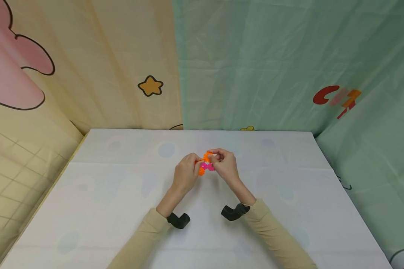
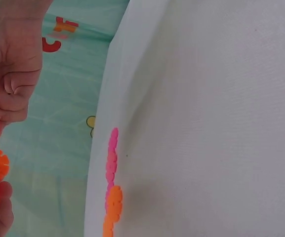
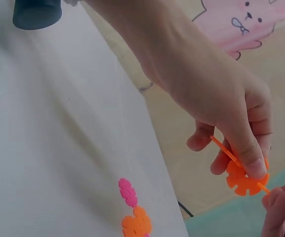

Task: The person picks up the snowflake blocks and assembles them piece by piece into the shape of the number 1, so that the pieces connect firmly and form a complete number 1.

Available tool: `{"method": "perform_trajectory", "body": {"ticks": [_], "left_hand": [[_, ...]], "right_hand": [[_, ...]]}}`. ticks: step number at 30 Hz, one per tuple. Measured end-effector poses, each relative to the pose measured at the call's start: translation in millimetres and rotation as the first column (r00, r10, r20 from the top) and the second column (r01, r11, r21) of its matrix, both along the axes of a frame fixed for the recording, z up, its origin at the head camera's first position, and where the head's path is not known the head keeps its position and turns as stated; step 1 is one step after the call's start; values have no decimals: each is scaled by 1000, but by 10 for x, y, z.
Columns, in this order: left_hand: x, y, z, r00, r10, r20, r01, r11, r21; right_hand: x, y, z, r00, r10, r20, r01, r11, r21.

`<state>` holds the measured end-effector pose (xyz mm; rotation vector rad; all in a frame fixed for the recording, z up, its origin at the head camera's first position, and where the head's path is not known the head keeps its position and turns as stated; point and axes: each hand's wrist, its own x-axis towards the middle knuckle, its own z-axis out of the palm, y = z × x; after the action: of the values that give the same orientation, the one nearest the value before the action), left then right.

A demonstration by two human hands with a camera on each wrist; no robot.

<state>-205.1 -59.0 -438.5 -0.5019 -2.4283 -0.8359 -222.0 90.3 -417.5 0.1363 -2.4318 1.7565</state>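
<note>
My left hand [image 1: 184, 173] and right hand [image 1: 226, 164] meet above the table, pinching orange notched plastic discs [image 1: 207, 156]. In the right wrist view, the left thumb presses the face of an orange disc [image 3: 243, 180], with another slotted in edge-on. Right fingertips [image 3: 279, 210] grip a thin orange edge at its lower side. The left wrist view shows an orange disc [image 2: 1, 165] between both hands. Apart from these, below the hands, are pink discs [image 1: 207, 166] and an orange disc [image 1: 201, 171], seemingly lying on the table. Fingers hide part of the held discs.
A white cloth-covered table [image 1: 121, 209] spreads beneath both arms. Yellow and green printed curtains [image 1: 272, 67] hang behind and beside it. A black wrist mount [image 1: 178, 220] is on the left wrist, and another black mount [image 1: 235, 212] is on the right.
</note>
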Motion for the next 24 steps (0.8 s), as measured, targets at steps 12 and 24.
{"method": "perform_trajectory", "body": {"ticks": [12, 24], "left_hand": [[-9, 1, -42, 1000, -12, -17, 12, 1000, -21], [-5, -6, 9, 1000, -7, -14, 7, 1000, 13]], "right_hand": [[-22, 16, 14, 991, 27, 128, -21, 999, -50], [-7, 25, 6, 979, 37, 201, -11, 992, -129]]}}
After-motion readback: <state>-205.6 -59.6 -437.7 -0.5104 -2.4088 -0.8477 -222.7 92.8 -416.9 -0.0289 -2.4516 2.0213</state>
